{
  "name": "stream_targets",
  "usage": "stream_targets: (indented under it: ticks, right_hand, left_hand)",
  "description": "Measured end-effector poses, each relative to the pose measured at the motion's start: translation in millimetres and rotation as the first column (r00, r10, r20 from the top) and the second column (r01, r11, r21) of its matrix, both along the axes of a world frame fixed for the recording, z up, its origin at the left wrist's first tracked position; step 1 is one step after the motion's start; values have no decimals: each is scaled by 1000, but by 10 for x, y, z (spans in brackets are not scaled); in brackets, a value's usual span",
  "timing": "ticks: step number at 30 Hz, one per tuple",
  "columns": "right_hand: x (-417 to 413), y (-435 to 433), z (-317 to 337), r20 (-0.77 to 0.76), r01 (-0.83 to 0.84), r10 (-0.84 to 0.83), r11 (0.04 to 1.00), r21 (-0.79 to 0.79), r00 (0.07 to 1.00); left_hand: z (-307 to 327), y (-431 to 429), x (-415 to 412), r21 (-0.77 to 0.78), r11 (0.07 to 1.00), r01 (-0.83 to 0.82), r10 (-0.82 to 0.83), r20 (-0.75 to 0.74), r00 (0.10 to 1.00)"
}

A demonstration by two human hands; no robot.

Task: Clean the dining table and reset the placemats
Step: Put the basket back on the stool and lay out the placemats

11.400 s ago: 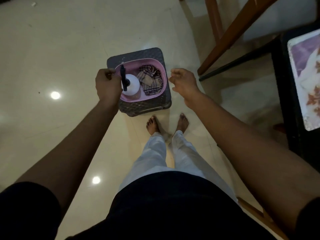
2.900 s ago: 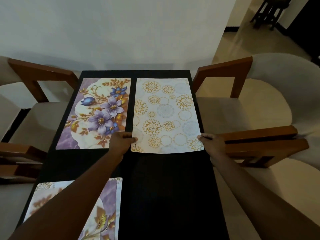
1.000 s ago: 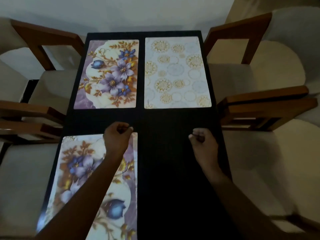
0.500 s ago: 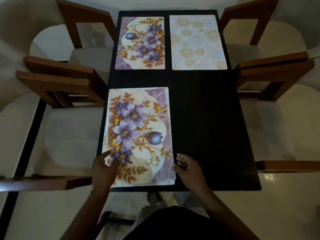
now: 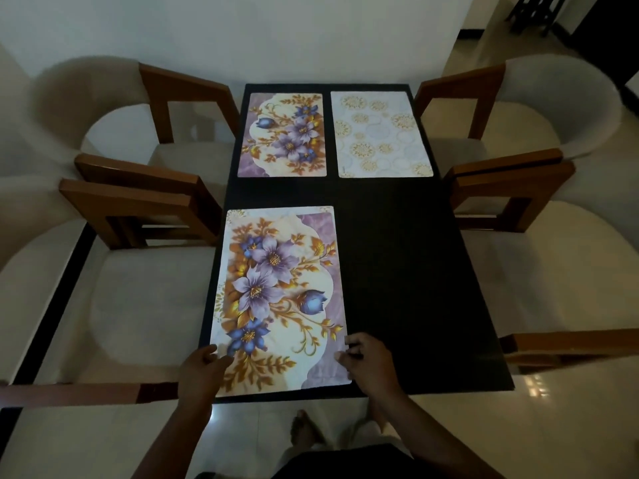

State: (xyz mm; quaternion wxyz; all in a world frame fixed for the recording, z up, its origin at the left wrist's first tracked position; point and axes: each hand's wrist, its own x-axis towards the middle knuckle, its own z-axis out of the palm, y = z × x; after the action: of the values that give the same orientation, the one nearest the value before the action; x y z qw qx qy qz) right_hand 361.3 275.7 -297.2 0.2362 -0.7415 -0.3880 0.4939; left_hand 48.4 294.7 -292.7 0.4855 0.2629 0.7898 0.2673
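Observation:
A black dining table (image 5: 408,271) carries three placemats. At the far end lie a purple floral placemat (image 5: 283,134) on the left and a white placemat with gold circles (image 5: 380,134) on the right. The near floral placemat (image 5: 276,292) lies at the near left, and a gold-patterned edge of another mat peeks out along its top and left side. My left hand (image 5: 202,371) grips its near left corner, fingers on top. My right hand (image 5: 370,364) pinches its near right edge. The near right quarter of the table is bare.
Cushioned chairs with wooden arms flank the table: two on the left (image 5: 138,202) and two on the right (image 5: 505,188). A white wall stands behind the far end. My bare feet (image 5: 304,430) are on the glossy floor just below the table's near edge.
Both hands have come back from the far edge of the near floral placemat to its near corners and taken hold there. The view has lifted slightly in the last half second.

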Motion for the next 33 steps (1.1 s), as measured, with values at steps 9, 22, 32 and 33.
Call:
stream_targets:
  ticks: [9, 22, 32, 33]
  right_hand:
    - [812, 35, 353, -187, 157, -133, 980, 122, 973]
    - [2564, 194, 442, -269, 303, -284, 952, 33, 920]
    - [3151, 619, 29, 16, 271, -270, 962, -41, 963]
    - [3168, 648, -5, 56, 262, -260, 964, -37, 964]
  left_hand:
    - [161, 82, 423, 57, 996, 74, -77, 39, 996]
    - [64, 747, 2091, 27, 984, 176, -178, 237, 955]
    - [-162, 944, 2730, -54, 990, 129, -116, 199, 973]
    - [-159, 952, 2768, -56, 991, 124, -111, 195, 974]
